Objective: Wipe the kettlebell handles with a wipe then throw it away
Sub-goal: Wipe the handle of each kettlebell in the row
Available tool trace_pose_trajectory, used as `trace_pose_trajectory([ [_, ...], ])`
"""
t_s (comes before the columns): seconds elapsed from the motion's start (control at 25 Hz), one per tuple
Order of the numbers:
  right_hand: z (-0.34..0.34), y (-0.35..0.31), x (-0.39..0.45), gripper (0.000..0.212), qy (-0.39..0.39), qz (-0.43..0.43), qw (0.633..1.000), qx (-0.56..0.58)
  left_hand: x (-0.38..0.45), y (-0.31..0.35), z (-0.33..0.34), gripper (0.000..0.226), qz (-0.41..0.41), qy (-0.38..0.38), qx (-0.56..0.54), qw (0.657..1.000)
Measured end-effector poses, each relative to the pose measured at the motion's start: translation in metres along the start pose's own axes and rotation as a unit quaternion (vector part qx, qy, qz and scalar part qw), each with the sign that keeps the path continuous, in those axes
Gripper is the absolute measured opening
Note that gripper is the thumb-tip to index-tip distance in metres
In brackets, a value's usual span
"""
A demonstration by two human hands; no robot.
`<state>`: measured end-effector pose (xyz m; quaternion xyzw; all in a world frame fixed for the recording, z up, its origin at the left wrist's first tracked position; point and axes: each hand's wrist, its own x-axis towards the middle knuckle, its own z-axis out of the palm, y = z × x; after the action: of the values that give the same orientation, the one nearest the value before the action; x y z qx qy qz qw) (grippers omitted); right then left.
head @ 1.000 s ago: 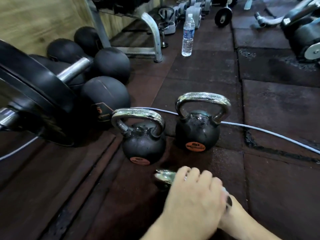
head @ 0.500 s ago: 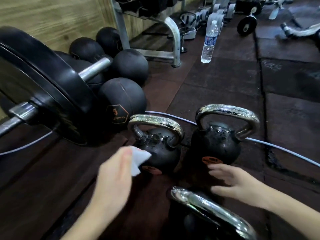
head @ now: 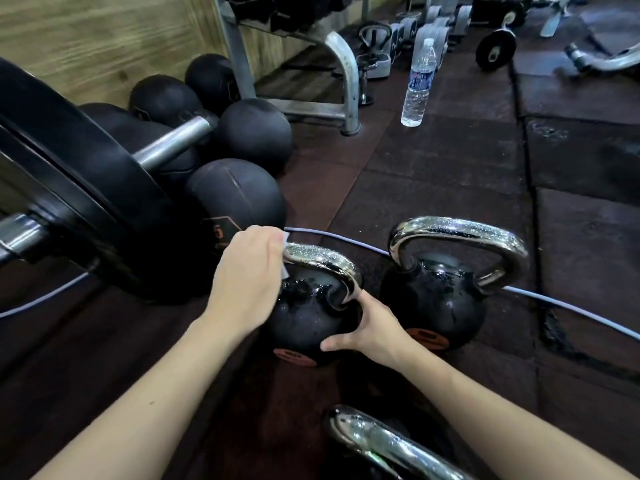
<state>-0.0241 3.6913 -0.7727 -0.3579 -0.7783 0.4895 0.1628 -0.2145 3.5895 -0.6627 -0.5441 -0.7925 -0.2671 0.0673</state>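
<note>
Both forearms bare w/ no sleeves, left hand (head: 247,282) & right hand (head: 372,329) ungloved (no rings/watch).

You are on the floor of a gym, on dark rubber floor tiles (head: 433,202), with chrome-handled kettlebells (head: 436,299) at 12 o'clock and black medicine balls (head: 256,133) piled at 10 o'clock against a wood-panelled wall (head: 104,39). A loaded barbell plate (head: 86,188) fills 9 o'clock, a steel rack leg (head: 346,81) stands at 11 o'clock, and a water bottle (head: 417,84) at 1 o'clock.
</note>
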Motion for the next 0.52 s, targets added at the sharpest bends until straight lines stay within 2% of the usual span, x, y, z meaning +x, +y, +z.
trace_pose_trajectory([
  [0.08, 0.001, 0.003, 0.000, 0.069, 0.014, -0.008, 1.000, -0.003, 0.013, 0.034, 0.008, 0.037, 0.092, -0.040, 0.163, 0.981],
  [0.16, 0.003, 0.001, 0.001, 0.074, 0.007, -0.018, 1.000, -0.016, 0.011, 0.072, 0.022, 0.040, 0.193, -0.109, 0.251, 0.942],
  [0.24, 0.005, 0.002, 0.002, 0.087, -0.007, -0.024, 0.999, -0.028, 0.002, 0.093, 0.036, 0.033, 0.259, -0.150, 0.258, 0.919],
  [0.28, 0.004, 0.002, 0.003, 0.086, -0.010, -0.021, 0.999, -0.032, 0.003, 0.091, 0.033, 0.031, 0.265, -0.158, 0.238, 0.921],
  [0.32, 0.003, 0.003, 0.003, 0.083, -0.004, -0.019, 0.999, -0.034, 0.008, 0.077, 0.031, 0.032, 0.285, -0.132, 0.249, 0.916],
  [0.4, 0.001, 0.002, 0.003, 0.075, 0.010, -0.027, 0.999, -0.024, 0.018, 0.039, 0.017, 0.037, 0.225, -0.096, 0.235, 0.941],
  [0.44, -0.001, 0.002, 0.002, 0.073, 0.008, -0.029, 0.999, -0.018, 0.023, 0.024, 0.006, 0.036, 0.146, -0.082, 0.164, 0.972],
  [0.48, 0.000, 0.002, 0.001, 0.072, 0.005, -0.027, 1.000, -0.015, 0.022, 0.003, 0.001, 0.035, 0.057, -0.071, 0.035, 0.995],
  [0.52, -0.001, 0.002, 0.000, 0.073, 0.005, -0.024, 1.000, -0.015, 0.019, -0.016, 0.004, 0.038, -0.047, -0.052, -0.106, 0.992],
])
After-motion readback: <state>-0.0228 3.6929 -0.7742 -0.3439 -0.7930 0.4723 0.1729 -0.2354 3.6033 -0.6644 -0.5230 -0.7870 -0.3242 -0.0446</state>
